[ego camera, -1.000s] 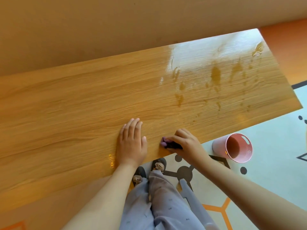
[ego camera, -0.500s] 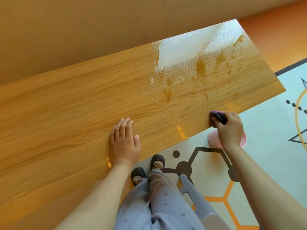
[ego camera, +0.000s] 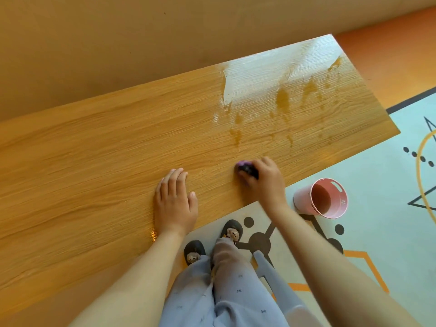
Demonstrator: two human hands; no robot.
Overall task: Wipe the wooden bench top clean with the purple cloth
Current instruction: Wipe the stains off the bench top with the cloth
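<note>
Left hand (ego camera: 174,204) lies flat, fingers straight, on the wooden bench top (ego camera: 94,173); right hand (ego camera: 266,180) clamps the purple cloth (ego camera: 244,167). I note the cloth has swept back toward 9 o'clock along the near edge. Stains (ego camera: 283,100) at 1 o'clock remain unwiped.

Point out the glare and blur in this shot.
Head view: white glare washes the far right end of the bench top, over the wet streaks. Head view: the right hand and purple cloth are motion-blurred; the left hand, flat on the wood, is sharp.
</note>
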